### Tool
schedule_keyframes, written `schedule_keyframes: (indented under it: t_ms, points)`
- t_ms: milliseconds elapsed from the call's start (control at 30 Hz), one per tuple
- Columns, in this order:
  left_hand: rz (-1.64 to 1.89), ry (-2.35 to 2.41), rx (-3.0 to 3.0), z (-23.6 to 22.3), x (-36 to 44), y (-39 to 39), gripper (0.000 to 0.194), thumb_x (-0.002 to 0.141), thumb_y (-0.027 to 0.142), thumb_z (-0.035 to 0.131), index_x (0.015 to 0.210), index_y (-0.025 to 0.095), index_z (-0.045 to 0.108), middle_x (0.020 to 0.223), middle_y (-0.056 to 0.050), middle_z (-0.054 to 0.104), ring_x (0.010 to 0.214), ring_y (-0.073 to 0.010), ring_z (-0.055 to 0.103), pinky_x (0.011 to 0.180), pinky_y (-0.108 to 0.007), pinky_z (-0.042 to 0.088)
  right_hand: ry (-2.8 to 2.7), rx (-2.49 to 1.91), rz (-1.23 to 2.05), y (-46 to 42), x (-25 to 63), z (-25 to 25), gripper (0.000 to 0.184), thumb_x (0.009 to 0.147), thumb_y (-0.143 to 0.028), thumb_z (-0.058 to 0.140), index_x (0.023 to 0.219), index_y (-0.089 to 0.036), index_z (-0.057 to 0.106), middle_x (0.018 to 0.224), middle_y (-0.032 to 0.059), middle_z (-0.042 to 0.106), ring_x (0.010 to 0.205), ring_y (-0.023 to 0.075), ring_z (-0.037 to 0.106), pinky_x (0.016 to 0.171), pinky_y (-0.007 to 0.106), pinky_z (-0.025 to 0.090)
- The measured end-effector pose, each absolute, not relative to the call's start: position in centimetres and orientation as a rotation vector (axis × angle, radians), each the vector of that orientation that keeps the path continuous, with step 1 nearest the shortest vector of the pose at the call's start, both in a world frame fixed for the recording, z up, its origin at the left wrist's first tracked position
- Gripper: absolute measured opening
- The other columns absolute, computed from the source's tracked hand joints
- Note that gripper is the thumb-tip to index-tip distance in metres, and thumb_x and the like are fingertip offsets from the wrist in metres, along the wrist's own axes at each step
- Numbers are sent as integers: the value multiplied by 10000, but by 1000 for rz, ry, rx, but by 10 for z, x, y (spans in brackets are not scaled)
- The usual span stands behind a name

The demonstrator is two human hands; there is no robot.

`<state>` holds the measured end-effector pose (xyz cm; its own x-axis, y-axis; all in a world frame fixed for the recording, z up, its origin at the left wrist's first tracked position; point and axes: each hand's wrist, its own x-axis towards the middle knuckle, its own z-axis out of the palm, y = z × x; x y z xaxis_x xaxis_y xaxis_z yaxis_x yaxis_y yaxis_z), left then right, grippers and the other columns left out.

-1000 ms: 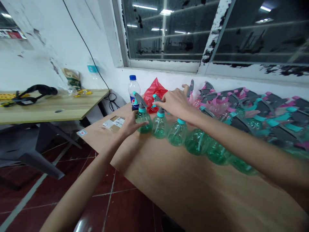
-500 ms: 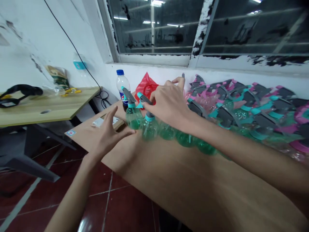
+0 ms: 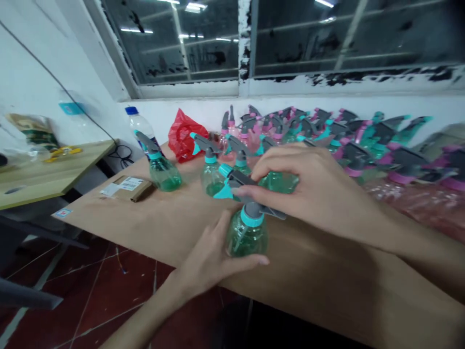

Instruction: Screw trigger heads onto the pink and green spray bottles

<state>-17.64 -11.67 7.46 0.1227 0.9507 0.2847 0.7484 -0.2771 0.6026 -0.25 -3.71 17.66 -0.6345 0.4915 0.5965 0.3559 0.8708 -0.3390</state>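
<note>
A green spray bottle with a grey and turquoise head is over the near part of the table, in front of the other bottles. My right hand pinches its spray head between thumb and fingers. Around the bottle's round body, my left hand is cupped, thumb in front and fingers behind. Just past it stand similar green spray bottles, partly covered by my right hand. Another green spray bottle is apart from them on the left.
Many pink and green spray bottles crowd the table's back and right. At the left are a cardboard box, a blue-capped drink bottle and a red plastic bag. A second table stands farther left.
My right hand has brought a green spray bottle from the row toward me. My left hand, earlier spread and empty, now curls around its body. The view has swung right.
</note>
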Motion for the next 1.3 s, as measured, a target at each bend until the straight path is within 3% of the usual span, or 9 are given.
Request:
schedule_keyframes:
  t_ms: [67,200,300,367,467,633,800,1033,1300]
  points:
    - [857,1619,2069,72,-150,-111,772,687,604,676,1298,271,343,1192,-72,556,1155,-349,486,905,-490,446,-2296,-600,420,-35,31,167,191,770,-424,644,849,-251,661,913,-10,682,881,193,621,799,329,438]
    - [788,1491,2048,69,-99,-96,722,629,606,713,1191,244,442,1096,-72,596,1020,-341,569,784,-468,505,-2242,-614,788,-33,96,142,777,569,-540,756,1254,-312,470,1276,15,545,1145,259,520,958,377,402]
    - [822,1338,2046,69,-63,-82,765,615,552,756,1232,246,421,1149,-80,576,1065,-338,549,848,-485,474,-2202,-692,840,-32,132,123,929,547,-463,802,1345,-339,342,1388,19,439,1246,273,430,1020,400,357]
    - [823,1222,2062,71,-41,-73,793,621,517,773,1267,242,404,1206,-86,549,1107,-334,525,899,-498,441,-2140,-661,816,-32,149,112,821,637,-399,770,1334,-341,341,1348,15,477,1211,243,469,983,373,401]
    - [791,1024,2105,74,-10,-61,768,613,450,805,1255,224,450,1253,-87,526,1141,-324,504,940,-484,418,-2002,-667,755,-32,164,100,556,738,-332,698,1234,-308,447,1113,4,615,966,179,604,808,292,497]
    - [754,745,2152,71,25,-41,649,678,399,775,1225,212,481,1220,-67,559,1148,-295,512,965,-423,422,-1887,-721,751,-27,178,91,251,811,-305,615,1058,-277,583,931,-12,643,791,140,614,711,262,496]
    - [700,933,2306,52,26,-19,955,627,570,748,1367,187,283,1333,-141,457,1220,-354,430,981,-498,380,-1856,-760,673,-6,192,84,135,814,-269,598,945,-241,619,791,-19,618,698,136,580,636,272,459]
    - [613,948,2545,30,-6,4,481,916,511,427,1295,219,382,1324,-103,452,1232,-257,422,1005,-456,358,-1820,-735,676,15,201,78,160,825,-249,584,981,-223,613,838,-11,641,731,135,598,670,283,453]
    - [494,842,2790,26,-12,5,480,946,520,332,1252,167,447,1248,-114,525,1208,-247,448,979,-418,407,-1873,-714,616,18,203,81,56,846,-227,548,874,-207,591,764,-26,582,685,110,560,636,269,421]
